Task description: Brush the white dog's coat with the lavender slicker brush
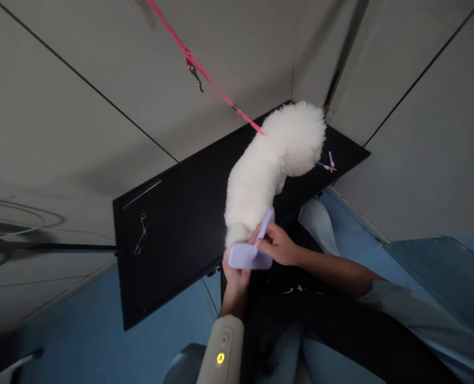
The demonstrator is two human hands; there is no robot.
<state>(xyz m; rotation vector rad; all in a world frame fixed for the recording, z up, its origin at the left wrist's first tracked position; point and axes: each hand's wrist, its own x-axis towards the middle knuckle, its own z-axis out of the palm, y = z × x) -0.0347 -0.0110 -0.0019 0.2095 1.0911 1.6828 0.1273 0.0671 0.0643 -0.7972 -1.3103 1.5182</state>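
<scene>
Brushing step: my right hand (pixel 275 244) grips purple brush (pixel 251 255) at white dog's (pixel 269 170) six o'clock; left hand (pixel 234 274) under it, grip unclear; next stroke needs gentle pull.

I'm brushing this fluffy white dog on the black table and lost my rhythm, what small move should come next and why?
Probably draw the lilac slicker brush down through the coat at the rear of the fluffy white dog. The right hand grips its handle with the head against the fur there, the left hand supports beneath, and the pink leash holds the dog on the black table.
</scene>
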